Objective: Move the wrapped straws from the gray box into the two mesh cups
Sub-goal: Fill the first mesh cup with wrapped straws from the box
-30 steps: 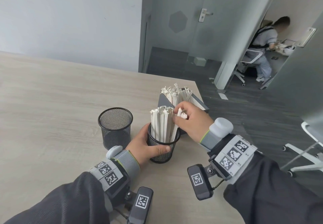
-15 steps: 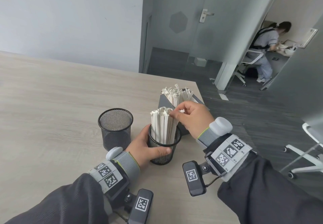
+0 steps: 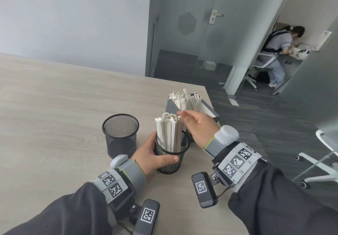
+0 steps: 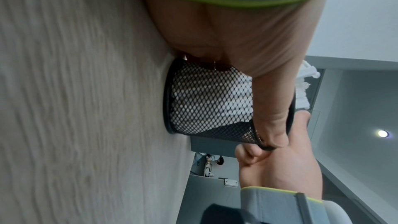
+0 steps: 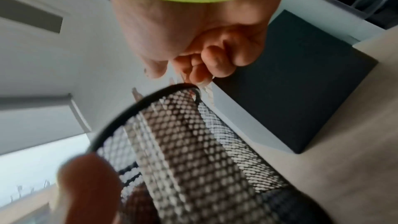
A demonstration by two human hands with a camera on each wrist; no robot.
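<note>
My left hand (image 3: 155, 154) grips the near black mesh cup (image 3: 172, 163), thumb across its front; the cup stands on the table, packed with upright wrapped straws (image 3: 167, 132). The left wrist view shows that cup (image 4: 206, 101) with white straws behind the mesh. My right hand (image 3: 184, 119) hovers at the tops of those straws, thumb and forefinger stretched out, the other fingers curled, with no straw seen between them. A second mesh cup (image 3: 119, 135) stands empty to the left. Behind the right hand the gray box (image 3: 171, 107) holds more wrapped straws (image 3: 184, 100).
The wooden table (image 3: 54, 106) ends just right of the gray box, with dark carpet beyond. A white chair base (image 3: 318, 168) stands at the far right. Farther back, past glass partitions, a person sits at a desk (image 3: 274, 55).
My right hand, which pinched a straw at the bundle's top, has let it stand in the cup and spread thumb and forefinger. The left hand and both cups have stayed put.
</note>
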